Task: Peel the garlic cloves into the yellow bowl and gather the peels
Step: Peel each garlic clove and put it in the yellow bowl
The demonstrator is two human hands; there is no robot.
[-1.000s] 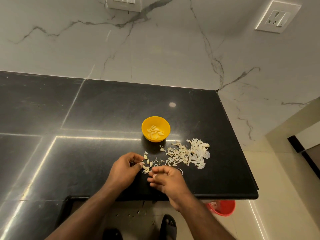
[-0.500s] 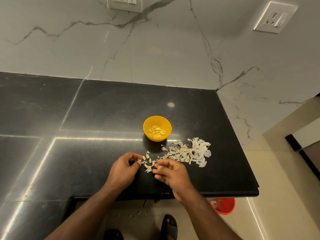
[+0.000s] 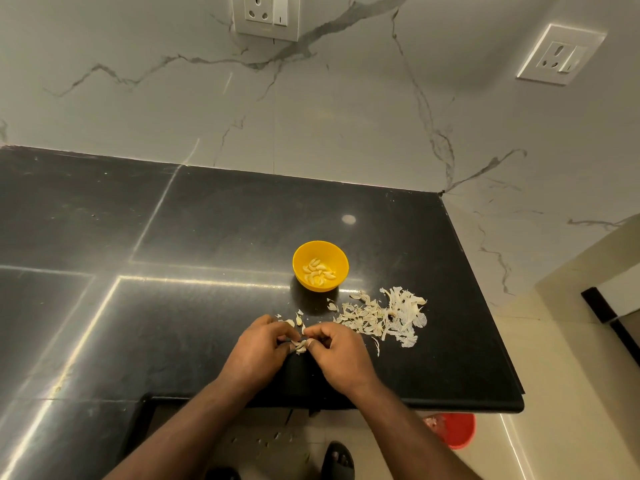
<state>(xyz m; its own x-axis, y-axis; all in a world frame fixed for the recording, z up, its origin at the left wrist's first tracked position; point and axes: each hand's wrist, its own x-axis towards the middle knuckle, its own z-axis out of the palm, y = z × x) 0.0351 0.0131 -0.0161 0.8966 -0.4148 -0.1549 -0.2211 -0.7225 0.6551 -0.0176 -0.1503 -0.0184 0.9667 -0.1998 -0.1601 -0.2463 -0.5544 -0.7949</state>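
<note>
Peeling step: your left hand (image 3: 258, 348) and right hand (image 3: 337, 349) pinch one garlic clove (image 3: 300, 346); next, drop it into yellow bowl (image 3: 320, 265).

Your forearms are bare, with no sleeves, watch or rings showing on your left hand (image 3: 258, 351) or right hand (image 3: 341, 355). You wear dark open-toed sandals (image 3: 337, 460), toes showing on one foot.

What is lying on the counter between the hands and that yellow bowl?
In the head view, a few loose garlic pieces lie just beyond the hands; from there to the yellow bowl the black counter is bare.
</note>
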